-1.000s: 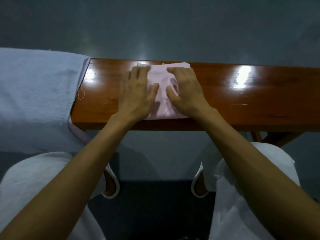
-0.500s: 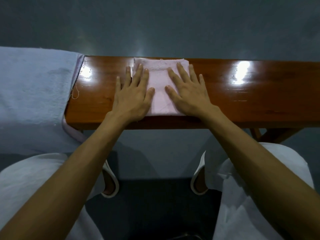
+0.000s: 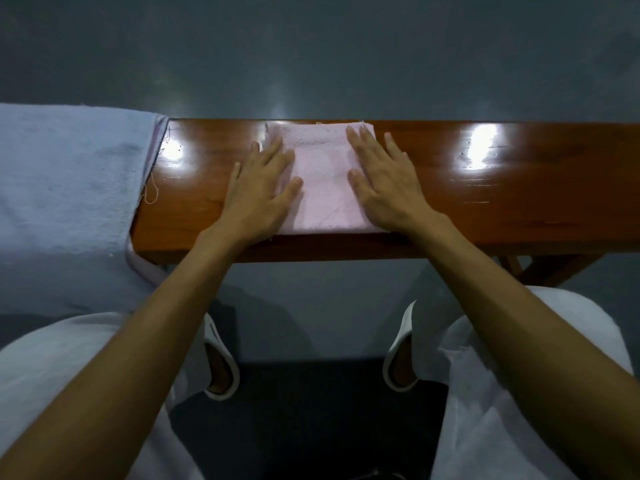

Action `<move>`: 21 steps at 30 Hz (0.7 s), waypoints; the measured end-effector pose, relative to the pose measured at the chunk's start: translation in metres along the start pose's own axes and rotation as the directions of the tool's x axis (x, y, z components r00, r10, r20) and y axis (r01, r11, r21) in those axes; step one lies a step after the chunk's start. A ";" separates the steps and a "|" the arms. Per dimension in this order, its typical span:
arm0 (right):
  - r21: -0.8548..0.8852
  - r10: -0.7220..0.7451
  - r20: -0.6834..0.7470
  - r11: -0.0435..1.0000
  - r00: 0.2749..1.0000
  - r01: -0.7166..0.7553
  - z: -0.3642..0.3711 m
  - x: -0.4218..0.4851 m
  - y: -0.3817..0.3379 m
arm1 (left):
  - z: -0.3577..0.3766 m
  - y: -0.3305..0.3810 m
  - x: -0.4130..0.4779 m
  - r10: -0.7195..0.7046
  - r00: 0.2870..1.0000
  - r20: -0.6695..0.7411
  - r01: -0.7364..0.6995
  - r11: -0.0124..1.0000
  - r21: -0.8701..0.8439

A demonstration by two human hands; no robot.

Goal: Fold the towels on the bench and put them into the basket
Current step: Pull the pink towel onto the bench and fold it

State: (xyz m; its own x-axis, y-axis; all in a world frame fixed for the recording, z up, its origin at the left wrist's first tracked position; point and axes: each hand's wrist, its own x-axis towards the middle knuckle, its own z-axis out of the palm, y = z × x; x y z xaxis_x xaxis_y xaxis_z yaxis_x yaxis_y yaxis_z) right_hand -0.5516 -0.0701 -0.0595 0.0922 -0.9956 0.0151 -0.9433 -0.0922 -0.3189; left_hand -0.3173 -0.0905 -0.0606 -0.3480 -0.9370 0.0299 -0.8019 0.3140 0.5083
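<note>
the left hand (image 3: 258, 188) lies flat with its fingers spread, palm down over the left edge of a folded pink towel (image 3: 323, 181), half on the cloth and half on the glossy wooden desk (image 3: 502, 202). the right hand (image 3: 388, 181) mirrors it on the towel's right edge, fingers straight and slightly fanned, pinching nothing. the towel sits as a small rectangle in the middle of the desk, reaching from the far edge to the near edge, with a bare strip of pink showing between the two hands. this looks like the smoothing of a finished fold, and doing it well probably means pressing evenly and sweeping outward from the middle, so that trapped air and ridges leave through the sides rather than bunching under the palms. the far corners look a little uneven, with a small flap near the top edge, so squaring them before lifting would help the stack hold its shape. a slippery polished surface may let the cloth slide, so downward pressure matters more than a sideways push. a larger blue towel (image 3: 69, 202) hangs unfolded over the desk's left end, well apart from the hands. the basket is not in view, so the carry cannot be judged from here.
</note>
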 end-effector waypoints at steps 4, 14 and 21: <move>0.152 -0.072 -0.211 0.983 0.975 0.105 -0.017 -0.017 -0.001 | -0.027 0.005 -0.011 0.012 0.978 -0.207 -0.062 0.969 -0.237; 0.045 -0.210 -0.063 0.976 0.976 0.213 -0.004 -0.053 0.004 | -0.008 -0.008 -0.044 0.241 0.970 -0.017 -0.237 0.964 0.124; 0.002 -0.294 0.009 0.956 0.956 0.294 -0.017 -0.065 0.007 | -0.014 -0.011 -0.060 0.281 0.959 0.028 -0.282 0.950 0.135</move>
State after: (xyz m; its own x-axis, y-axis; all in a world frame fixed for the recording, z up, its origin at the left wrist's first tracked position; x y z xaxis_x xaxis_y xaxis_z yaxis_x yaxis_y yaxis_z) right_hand -0.5694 -0.0062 -0.0466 0.3684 -0.9243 0.0998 -0.8739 -0.3809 -0.3020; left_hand -0.2807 -0.0397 -0.0560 -0.5722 -0.8067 0.1475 -0.7292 0.5828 0.3585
